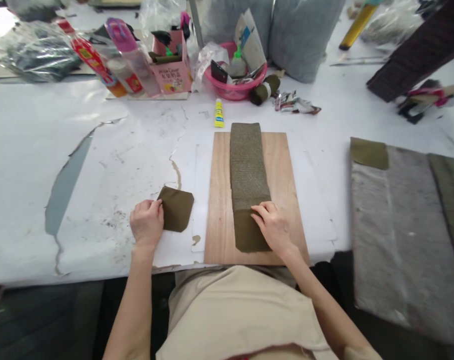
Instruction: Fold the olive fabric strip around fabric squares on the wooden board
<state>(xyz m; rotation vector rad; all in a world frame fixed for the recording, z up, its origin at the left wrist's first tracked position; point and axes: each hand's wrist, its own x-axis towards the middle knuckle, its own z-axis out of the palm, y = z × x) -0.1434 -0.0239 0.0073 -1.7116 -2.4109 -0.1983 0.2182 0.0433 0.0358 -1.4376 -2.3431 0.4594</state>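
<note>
My left hand (147,223) pinches the left edge of an olive fabric piece (177,210) with cut corners, low over the white table. On a wooden board (219,210) in front of me lies a long grey-green textured strip (247,160). Another olive fabric piece (251,232) lies at the strip's near end. My right hand (272,225) rests there, thumb and fingertips close together at the line where strip and olive piece meet. Whether those fingers grip the cloth or only press on it is hard to see.
A yellow glue tube (219,114) lies beyond the board. Behind it stand a pink basket (236,91) of small items, a pink box (173,70) and a red bottle (89,55). At right, a grey fabric stack (395,225) overhangs the table edge. The table's covering is torn at left.
</note>
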